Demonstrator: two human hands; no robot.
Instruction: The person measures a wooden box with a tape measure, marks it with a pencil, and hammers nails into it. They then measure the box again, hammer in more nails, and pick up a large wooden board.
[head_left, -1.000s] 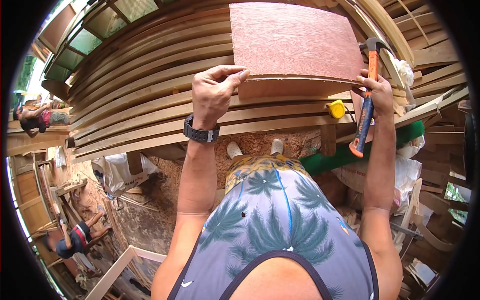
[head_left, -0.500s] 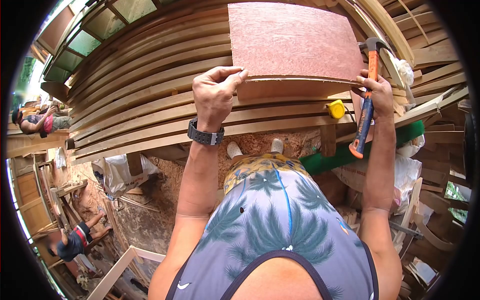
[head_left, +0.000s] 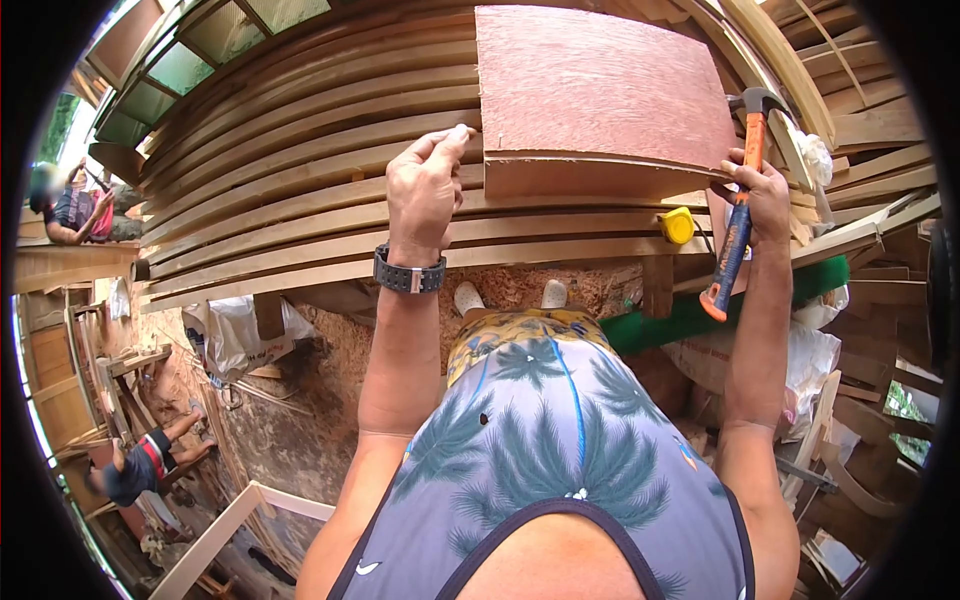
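A reddish plywood panel (head_left: 605, 85) lies at the top, its near edge resting along an upright board (head_left: 590, 180) beneath it. A tiny upright sliver, perhaps a nail, shows near the panel's near-left corner. My right hand (head_left: 760, 200) grips the orange and dark-blue handle of a claw hammer (head_left: 737, 240), head up, and its fingers also meet the panel's near-right corner. Just left of the panel, my left hand (head_left: 424, 190) is closed, thumb and fingertips pinched together; whatever is between them is too small to name.
Long wooden strips (head_left: 330, 150) lie side by side under the panel. A yellow tape measure (head_left: 677, 225) sits on them near my right hand. Sacks (head_left: 240, 335) and wood scraps are on the ground. One person (head_left: 85, 205) is at far left, another (head_left: 140, 470) below.
My left hand has moved slightly left, off the panel's corner. The panel has shifted a little right and tilted, and the hammer has moved slightly right with my right hand.
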